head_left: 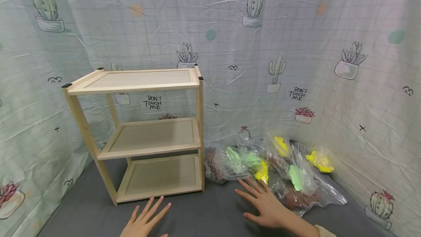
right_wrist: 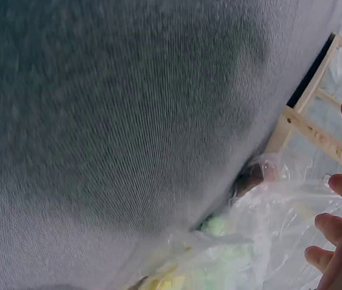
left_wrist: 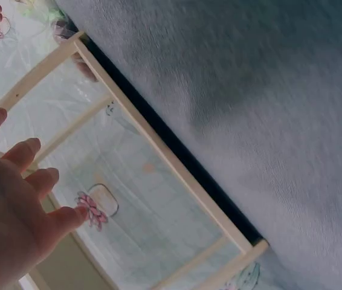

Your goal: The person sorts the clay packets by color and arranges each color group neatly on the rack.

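My left hand [head_left: 144, 219] is spread with straight fingers over the grey surface, just in front of a wooden three-tier shelf [head_left: 149, 150]. Nothing is in it; the left wrist view shows the same hand [left_wrist: 14, 199] before the shelf frame [left_wrist: 165, 154]. Fingers apart, my right hand [head_left: 263, 206] hovers near several clear plastic bags [head_left: 309, 178] and holds nothing. Inside the bags are soft-looking lumps: green [head_left: 296, 177], yellow [head_left: 262, 171] and brown [head_left: 300, 197]. From the right wrist, fingertips [right_wrist: 334, 226] show beside the bags [right_wrist: 261, 223].
A dark grey cloth surface [head_left: 204, 215] lies under everything. Hanging sheets [head_left: 230, 46] printed with cacti enclose the back and both sides. The shelf stands left of centre, its right post [head_left: 201, 134] close to the nearest bag with a brown lump [head_left: 215, 164].
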Tool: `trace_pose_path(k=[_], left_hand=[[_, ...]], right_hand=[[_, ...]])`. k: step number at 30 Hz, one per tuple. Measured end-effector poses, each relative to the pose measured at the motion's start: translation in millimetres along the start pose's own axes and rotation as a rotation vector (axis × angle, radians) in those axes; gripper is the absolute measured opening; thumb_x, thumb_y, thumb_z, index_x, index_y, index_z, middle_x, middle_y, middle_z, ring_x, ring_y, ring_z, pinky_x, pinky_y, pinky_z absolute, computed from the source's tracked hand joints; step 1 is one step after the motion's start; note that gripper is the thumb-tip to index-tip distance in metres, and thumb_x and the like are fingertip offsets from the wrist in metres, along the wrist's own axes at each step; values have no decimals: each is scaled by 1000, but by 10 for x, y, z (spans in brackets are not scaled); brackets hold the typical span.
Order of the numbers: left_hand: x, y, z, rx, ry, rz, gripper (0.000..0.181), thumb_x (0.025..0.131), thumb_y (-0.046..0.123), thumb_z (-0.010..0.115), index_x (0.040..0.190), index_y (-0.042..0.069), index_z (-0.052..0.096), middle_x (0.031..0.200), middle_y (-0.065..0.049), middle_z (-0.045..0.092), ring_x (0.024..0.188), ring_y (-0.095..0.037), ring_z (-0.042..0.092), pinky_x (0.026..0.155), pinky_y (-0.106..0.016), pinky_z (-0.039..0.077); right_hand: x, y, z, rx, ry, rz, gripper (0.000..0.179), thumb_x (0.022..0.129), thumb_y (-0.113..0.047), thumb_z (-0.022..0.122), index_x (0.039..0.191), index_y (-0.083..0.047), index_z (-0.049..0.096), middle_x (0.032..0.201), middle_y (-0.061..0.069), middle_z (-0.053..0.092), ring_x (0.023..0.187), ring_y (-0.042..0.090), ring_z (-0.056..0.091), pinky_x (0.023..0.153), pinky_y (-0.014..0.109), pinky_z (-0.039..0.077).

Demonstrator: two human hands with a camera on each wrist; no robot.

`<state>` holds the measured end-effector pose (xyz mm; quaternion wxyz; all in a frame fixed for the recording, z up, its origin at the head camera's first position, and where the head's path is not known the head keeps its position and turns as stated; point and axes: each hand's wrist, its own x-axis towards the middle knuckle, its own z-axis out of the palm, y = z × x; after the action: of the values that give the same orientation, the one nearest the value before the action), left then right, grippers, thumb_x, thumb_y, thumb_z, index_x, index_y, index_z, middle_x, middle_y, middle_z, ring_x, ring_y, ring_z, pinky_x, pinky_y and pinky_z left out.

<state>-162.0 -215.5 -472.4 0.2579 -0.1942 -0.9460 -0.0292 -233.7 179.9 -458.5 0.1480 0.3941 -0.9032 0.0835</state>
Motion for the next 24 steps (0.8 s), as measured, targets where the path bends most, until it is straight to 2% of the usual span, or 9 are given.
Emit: trace_pose_path(k=[3,6,8,10,12,15,17,21,24], left_hand=[[-3,-53,-24,-20,17,21,71,70,60,60,133,42,35,144,30,-8,133,8,-16,89,-47,25],[0,-102,-69,-75,15,24,71,71,55,63,134,40,35,144,31,-4,133,10,-13,89,-46,22],[5,-129,-116,-123,-5,3,70,71,51,65,134,39,36,142,33,-1,131,13,-11,88,-48,27],[11,-162,-171,-186,-14,-18,69,71,46,68,133,36,38,141,33,6,129,18,-8,84,-50,33],[14,-195,-229,-248,-6,-38,70,71,40,71,133,32,41,141,27,15,128,21,-3,81,-52,36],[16,-258,-320,-295,48,-53,73,68,34,75,133,27,42,140,20,30,126,22,8,80,-44,37],[22,-308,-374,-323,92,-64,75,66,29,77,132,25,43,139,16,36,124,22,16,84,-32,37],[51,-451,-456,-401,216,-45,74,64,14,79,131,15,45,136,10,42,121,19,29,85,-5,31],[72,-556,-508,-485,293,-26,71,63,1,77,128,5,48,133,3,48,118,15,36,87,0,28]], right_hand=[[30,40,-18,-16,-16,13,69,81,-49,57,140,-32,25,148,2,22,136,4,-16,91,63,26],[74,87,-41,-56,-23,13,68,81,-50,57,139,-32,26,147,3,26,140,15,-2,94,62,25],[103,117,-61,-87,-12,6,68,81,-49,57,139,-30,28,146,4,29,140,21,9,96,60,24],[132,140,-88,-100,-6,5,67,81,-49,57,139,-28,30,145,5,30,139,23,14,97,58,22],[160,159,-116,-102,6,7,66,81,-47,59,138,-25,33,145,5,30,139,22,14,98,57,23],[202,202,-145,-123,14,21,65,80,-44,60,136,-21,37,144,7,32,137,24,20,99,56,23],[230,239,-155,-150,43,20,65,79,-40,63,135,-17,39,141,9,36,131,29,31,97,55,27],[290,325,-158,-180,114,29,65,78,-34,66,134,-12,40,139,11,39,125,33,39,93,55,31],[335,381,-164,-182,163,37,66,76,-31,69,132,-11,42,138,13,41,123,33,42,92,56,32]])
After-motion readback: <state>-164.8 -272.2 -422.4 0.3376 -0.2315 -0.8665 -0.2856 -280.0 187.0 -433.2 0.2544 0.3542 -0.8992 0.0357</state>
